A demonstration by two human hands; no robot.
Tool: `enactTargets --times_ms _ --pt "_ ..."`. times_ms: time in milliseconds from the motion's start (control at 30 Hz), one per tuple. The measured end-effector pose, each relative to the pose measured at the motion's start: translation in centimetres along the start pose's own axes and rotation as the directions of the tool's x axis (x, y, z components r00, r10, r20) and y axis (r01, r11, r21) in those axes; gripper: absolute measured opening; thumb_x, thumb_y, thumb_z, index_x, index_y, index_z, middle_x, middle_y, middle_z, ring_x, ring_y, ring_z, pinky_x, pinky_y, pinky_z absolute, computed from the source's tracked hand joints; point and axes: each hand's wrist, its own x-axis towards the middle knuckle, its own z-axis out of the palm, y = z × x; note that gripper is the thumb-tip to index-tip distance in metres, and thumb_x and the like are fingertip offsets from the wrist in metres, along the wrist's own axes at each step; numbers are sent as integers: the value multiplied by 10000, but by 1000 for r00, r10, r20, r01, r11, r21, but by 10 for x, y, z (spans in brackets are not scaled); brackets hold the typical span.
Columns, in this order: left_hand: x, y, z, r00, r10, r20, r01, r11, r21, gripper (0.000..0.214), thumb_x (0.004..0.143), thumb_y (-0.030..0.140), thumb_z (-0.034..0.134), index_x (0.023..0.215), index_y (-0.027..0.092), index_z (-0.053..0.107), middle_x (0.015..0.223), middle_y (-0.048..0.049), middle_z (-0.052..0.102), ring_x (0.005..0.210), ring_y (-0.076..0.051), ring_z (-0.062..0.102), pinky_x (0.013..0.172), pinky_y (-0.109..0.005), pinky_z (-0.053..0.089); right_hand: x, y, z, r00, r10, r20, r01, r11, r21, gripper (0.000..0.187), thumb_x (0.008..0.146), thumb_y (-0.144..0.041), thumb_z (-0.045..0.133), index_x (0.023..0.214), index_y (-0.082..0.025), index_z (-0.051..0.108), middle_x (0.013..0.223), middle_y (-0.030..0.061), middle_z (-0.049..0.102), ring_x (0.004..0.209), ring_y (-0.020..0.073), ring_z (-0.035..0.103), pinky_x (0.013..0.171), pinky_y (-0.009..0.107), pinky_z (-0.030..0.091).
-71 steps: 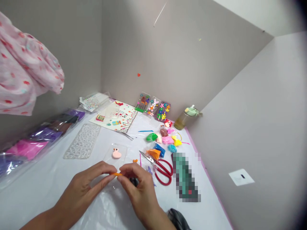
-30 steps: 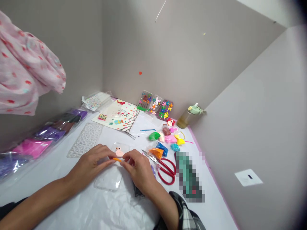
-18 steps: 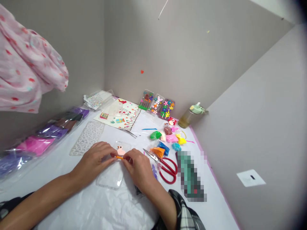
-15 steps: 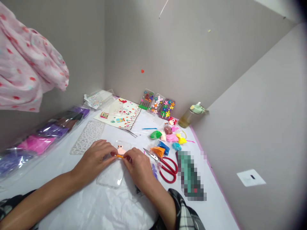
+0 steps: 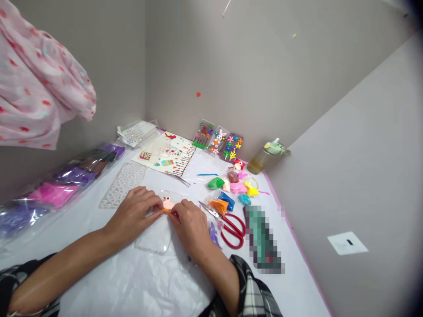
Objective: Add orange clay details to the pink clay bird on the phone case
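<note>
Nothing legible from where I sit. Small white sticker on the grey right wall carries a dark mark, too small to read. Illustrated paper sheet: pictures only.

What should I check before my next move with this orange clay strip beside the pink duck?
1. Grip: orange clay strip pinched between fingertips of left hand and right hand: ok.
2. Pink duck in plain view on the clear case: ok.
3. Clear case lying flat on the white sheet: ok.
4. Strip touching the duck or the case: cannot tell, fingers hide it.
5. Scissors clear of the right hand: not ok, blade tip lies close beside it.
</note>
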Motion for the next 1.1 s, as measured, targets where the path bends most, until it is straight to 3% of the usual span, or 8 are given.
enactTargets --times_ms 400,1100 --pt "-2 3 0 990 -129 61 131 991 -32 156 938 322 538 872 266 667 886 -24 669 935 -273 619 804 -395 465 3 1 4 1000 -31 3 31 998 -52 107 1051 -260 671 1041 -207 763 1030 64 750 968 223 704 730 314 450" --pt "1 8 -2 980 -172 97 178 982 -58 190 940 401 540 915 267 672 962 -32 689 1008 -288 613 854 -414 472 6 -1 10 1000 -5 -15 3 997 -83 112 1047 -189 635 1017 -197 742 1018 76 752 968 231 693 742 315 447"
